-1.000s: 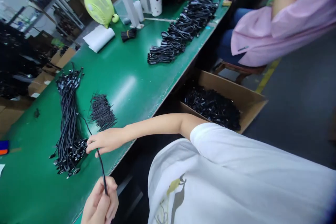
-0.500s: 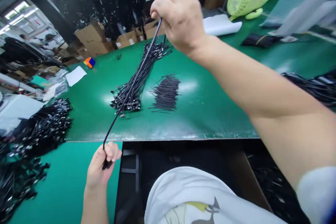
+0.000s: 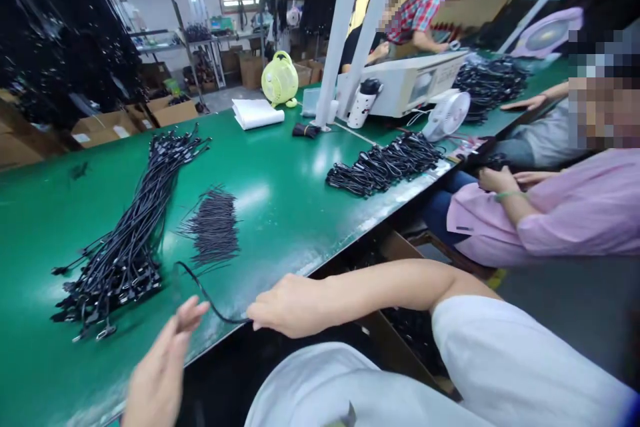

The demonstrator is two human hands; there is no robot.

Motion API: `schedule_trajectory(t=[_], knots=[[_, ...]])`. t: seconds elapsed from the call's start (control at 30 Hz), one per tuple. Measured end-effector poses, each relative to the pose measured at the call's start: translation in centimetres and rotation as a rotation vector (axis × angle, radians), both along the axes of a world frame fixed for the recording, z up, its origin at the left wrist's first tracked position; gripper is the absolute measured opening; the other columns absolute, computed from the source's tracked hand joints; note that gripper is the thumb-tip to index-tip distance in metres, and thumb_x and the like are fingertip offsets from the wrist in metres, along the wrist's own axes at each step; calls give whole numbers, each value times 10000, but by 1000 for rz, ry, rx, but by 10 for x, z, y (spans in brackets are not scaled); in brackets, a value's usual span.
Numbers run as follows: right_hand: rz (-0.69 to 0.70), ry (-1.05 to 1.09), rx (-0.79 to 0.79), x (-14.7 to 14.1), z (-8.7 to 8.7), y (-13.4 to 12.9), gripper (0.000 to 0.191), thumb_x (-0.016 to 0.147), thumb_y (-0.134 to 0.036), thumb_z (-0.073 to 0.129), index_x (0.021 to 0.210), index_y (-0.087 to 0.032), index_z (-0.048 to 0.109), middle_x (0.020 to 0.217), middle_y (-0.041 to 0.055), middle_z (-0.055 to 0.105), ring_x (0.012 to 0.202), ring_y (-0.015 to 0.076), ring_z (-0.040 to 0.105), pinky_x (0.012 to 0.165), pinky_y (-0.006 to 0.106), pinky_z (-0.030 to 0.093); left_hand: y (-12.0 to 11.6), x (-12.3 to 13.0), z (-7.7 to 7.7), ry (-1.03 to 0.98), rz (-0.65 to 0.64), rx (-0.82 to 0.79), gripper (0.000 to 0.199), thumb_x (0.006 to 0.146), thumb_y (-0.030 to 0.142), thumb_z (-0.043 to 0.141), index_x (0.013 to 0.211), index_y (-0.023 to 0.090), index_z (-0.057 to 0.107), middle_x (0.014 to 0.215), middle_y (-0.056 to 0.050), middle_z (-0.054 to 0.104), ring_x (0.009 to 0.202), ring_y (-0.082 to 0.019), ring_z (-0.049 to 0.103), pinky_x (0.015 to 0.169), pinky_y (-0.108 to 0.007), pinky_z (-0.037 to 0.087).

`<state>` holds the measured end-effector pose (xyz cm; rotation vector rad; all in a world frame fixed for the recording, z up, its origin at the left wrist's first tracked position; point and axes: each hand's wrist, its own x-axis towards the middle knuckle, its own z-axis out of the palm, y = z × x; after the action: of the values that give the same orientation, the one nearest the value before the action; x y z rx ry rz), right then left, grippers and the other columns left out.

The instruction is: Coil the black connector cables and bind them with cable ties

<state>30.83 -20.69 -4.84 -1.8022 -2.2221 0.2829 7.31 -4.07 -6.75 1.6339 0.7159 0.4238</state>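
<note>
Near the table's front edge, my right hand (image 3: 290, 305) is closed on one end of a black cable (image 3: 216, 311), which curves left over the green table (image 3: 280, 227). Just left of the cable, my left hand (image 3: 167, 353) has its fingers apart and nothing in them. Beyond my left hand lies a long bundle of black cables (image 3: 143, 213) with connectors at both ends. A pile of thin black ties (image 3: 215, 227) rests to the right of that bundle.
Coiled cables (image 3: 385, 163) lie along the right edge. Behind them stand a white fan (image 3: 447, 113), a bottle (image 3: 364, 103) and white posts. A green fan (image 3: 280, 80) and white paper (image 3: 257, 113) sit at the back. A person in pink (image 3: 575, 213) sits at right.
The view has turned right. My right hand has come down from above the table to its front edge with the cable. My left hand has let go of the cable and opened.
</note>
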Motion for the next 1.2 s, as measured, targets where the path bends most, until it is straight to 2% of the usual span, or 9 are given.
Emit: schedule_trajectory(t=[0.1,0.2,0.33,0.47,0.67,0.77,0.93,1.1,1.2], knots=[[-24,82,43,4,9,10,277,1020,-414,450,936,-223,633,921,31,730,811,140,664,550,262,361,-36,39,-2,118,-138,55,266,736,439,804,912,244,762,788,-43,705,833,-208,662,812,-285,562],[-145,158,63,34,12,18,302,973,-473,535,868,-216,653,899,31,729,840,154,666,663,257,431,-46,51,9,39,-176,-314,390,851,555,657,814,169,700,476,45,407,486,-105,442,560,-231,488],[-338,200,116,63,-21,16,426,989,-542,368,880,-252,660,929,72,742,876,247,679,739,375,481,-25,38,20,-184,-137,-786,343,798,454,750,737,143,619,485,125,156,391,-26,121,360,-144,268],[-393,226,140,71,-55,11,568,920,-753,243,800,-350,624,863,66,735,793,283,672,662,445,474,-10,23,14,-189,48,-938,363,997,369,499,756,125,617,486,122,106,367,-33,96,359,-123,254],[-524,128,134,73,-58,8,628,847,-846,156,880,-491,673,856,61,734,848,253,684,598,453,403,-8,17,7,-233,57,-1009,481,1056,210,251,783,95,630,454,109,143,334,-40,126,366,-129,281],[-392,133,143,84,-59,7,703,843,-872,205,1069,-405,679,960,74,761,788,222,688,608,381,448,0,11,11,-349,224,-968,441,1059,234,282,825,116,636,450,105,143,329,-38,130,354,-109,251],[-149,-200,310,72,-56,-6,408,1039,-350,357,1154,-122,675,783,86,694,628,183,618,439,299,345,12,8,13,-405,400,-768,340,1055,337,361,1173,203,650,481,89,311,381,-38,351,476,-112,407],[317,-89,352,15,-38,-4,334,999,-117,378,936,-139,705,630,-3,626,514,126,569,488,266,384,-6,26,-9,-244,66,-563,462,921,547,591,1214,191,629,783,-5,672,801,-137,700,830,-268,541],[365,94,331,-2,-23,11,294,1020,-217,437,871,-174,687,665,5,648,547,126,561,553,276,388,-24,35,-15,-89,-175,-361,489,898,601,586,1074,151,662,936,-81,732,961,-191,696,914,-307,506]])
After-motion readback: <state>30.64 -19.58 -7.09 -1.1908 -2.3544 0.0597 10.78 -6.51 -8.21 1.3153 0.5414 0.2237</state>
